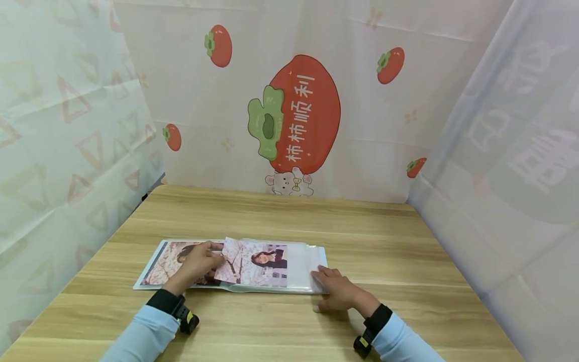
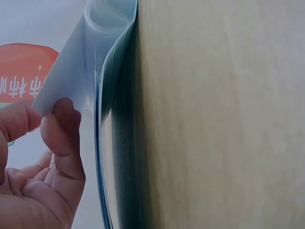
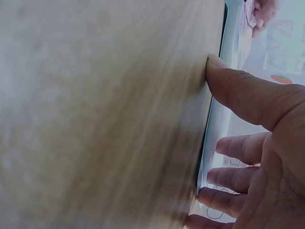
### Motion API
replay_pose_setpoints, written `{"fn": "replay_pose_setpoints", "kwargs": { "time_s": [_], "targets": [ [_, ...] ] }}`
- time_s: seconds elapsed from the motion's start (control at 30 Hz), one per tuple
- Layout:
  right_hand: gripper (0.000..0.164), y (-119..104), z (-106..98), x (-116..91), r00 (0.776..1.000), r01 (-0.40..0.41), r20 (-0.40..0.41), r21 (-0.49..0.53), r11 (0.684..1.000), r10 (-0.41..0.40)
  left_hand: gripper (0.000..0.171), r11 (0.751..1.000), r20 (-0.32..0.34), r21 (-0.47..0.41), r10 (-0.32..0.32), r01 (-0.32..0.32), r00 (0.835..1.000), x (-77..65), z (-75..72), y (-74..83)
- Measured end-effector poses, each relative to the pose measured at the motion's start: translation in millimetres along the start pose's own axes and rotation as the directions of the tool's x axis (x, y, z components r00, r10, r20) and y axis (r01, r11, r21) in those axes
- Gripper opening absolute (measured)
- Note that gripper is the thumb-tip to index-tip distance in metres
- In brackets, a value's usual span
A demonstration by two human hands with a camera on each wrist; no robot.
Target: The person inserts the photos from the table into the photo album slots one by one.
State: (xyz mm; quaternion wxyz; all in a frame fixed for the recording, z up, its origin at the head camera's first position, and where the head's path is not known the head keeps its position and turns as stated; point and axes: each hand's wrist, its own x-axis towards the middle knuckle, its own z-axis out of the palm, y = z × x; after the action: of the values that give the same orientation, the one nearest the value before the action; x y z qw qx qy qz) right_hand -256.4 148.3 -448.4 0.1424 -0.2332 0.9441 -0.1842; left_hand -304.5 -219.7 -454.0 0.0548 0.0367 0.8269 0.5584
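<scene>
An open photo album [image 1: 321,255] with clear sleeves lies on the wooden table. My left hand [image 1: 197,265] pinches the left end of a photo [image 1: 267,266] of a long-haired person among pink blossoms. The photo's right part lies over the clear sleeve [image 1: 298,266] of the right page, its left end raised. In the left wrist view, the photo's pale back [image 2: 64,71] shows between thumb and fingers, beside a curled clear sleeve [image 2: 112,16]. My right hand [image 1: 336,289] rests at the album's right edge, fingers spread, thumb on the table by the lower edge.
On the album's left page, partly behind my left hand, is a larger blossom photo [image 1: 165,266]. The wooden table [image 1: 384,241] extends around the album. Behind hangs a cloth printed with persimmons [image 1: 312,115], with more cloth [image 1: 59,151] at both sides.
</scene>
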Motion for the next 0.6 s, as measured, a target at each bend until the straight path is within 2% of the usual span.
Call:
{"fn": "replay_pose_setpoints", "kwargs": {
  "time_s": [0.23,0.4,0.6],
  "targets": [
    [0.079,-2.0,4.6,2.2,1.000,-0.009,-0.006,0.007,1.000,0.009,0.037,0.999,0.034,-0.035,-0.026,0.027,0.999,-2.5,0.7,-2.5],
    [0.080,-2.2,5.6,2.2,1.000,-0.013,0.002,0.000,1.000,0.013,0.040,0.997,0.080,-0.077,0.027,-0.021,0.996,-3.4,2.2,-2.7],
    [0.080,-0.9,5.6,3.5,1.000,-0.011,-0.006,-0.018,1.000,0.010,0.048,0.992,0.156,-0.117,0.075,-0.058,0.985,1.3,7.0,-2.0]
  ]
}}
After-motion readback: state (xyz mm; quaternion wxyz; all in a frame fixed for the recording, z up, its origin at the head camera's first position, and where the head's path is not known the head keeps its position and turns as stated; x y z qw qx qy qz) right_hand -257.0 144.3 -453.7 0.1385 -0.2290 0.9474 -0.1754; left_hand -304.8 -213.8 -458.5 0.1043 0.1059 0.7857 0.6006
